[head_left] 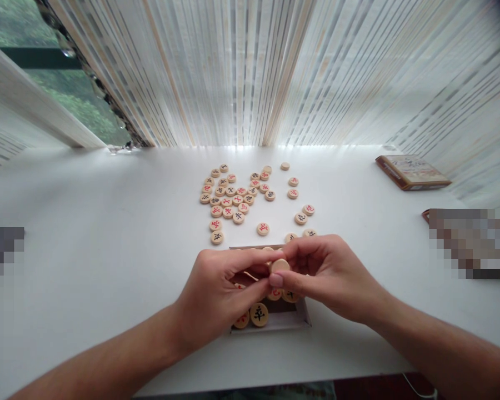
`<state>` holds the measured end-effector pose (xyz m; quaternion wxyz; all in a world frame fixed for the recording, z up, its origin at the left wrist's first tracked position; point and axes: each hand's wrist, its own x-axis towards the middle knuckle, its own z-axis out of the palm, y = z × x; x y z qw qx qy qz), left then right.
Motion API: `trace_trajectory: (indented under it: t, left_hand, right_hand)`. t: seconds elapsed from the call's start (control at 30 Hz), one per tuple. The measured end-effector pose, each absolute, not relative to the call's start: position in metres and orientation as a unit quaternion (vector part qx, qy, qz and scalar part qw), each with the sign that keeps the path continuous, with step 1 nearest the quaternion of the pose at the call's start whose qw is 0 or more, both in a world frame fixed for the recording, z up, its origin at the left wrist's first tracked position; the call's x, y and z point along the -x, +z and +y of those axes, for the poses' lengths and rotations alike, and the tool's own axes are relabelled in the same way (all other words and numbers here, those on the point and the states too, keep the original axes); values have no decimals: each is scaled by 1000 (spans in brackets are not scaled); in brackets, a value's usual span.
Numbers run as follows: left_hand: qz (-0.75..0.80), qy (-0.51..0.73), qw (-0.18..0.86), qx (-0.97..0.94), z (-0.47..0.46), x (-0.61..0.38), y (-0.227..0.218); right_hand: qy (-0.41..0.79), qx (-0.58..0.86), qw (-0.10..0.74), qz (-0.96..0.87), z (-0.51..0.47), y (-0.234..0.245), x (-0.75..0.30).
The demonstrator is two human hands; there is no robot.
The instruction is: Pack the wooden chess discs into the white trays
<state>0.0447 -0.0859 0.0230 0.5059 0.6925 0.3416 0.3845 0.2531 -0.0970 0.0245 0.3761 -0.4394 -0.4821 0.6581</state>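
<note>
Both hands meet over a shallow cardboard box (289, 320) near the table's front edge. Between the fingertips is a round wooden xiangqi piece (279, 266), its blank side facing up. My right hand (329, 272) pinches it from the right with thumb and fingers. From the left, the thumb and fingertips of my left hand (220, 283) close on the same piece. Inside the box lie several more pieces, among them a black-marked piece (259, 314) and a red-marked piece (241, 318). My hands hide much of the box.
Many loose xiangqi pieces (237, 200) with red or black characters lie scattered beyond the box on the white table (108, 233). A flat brown box (414, 171) rests at the back right. Striped curtains (233, 72) hang behind the table.
</note>
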Motion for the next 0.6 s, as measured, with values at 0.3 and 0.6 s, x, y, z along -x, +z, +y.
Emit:
trace_trajectory:
  t: [0.3, 0.6]
  left_hand:
    - [307, 388, 516, -699, -86, -43, 27]
    - [327, 405, 576, -631, -83, -45, 31]
  right_hand:
    - [679, 415, 367, -482, -95, 29, -254]
    - [714, 365, 376, -464, -94, 23, -257]
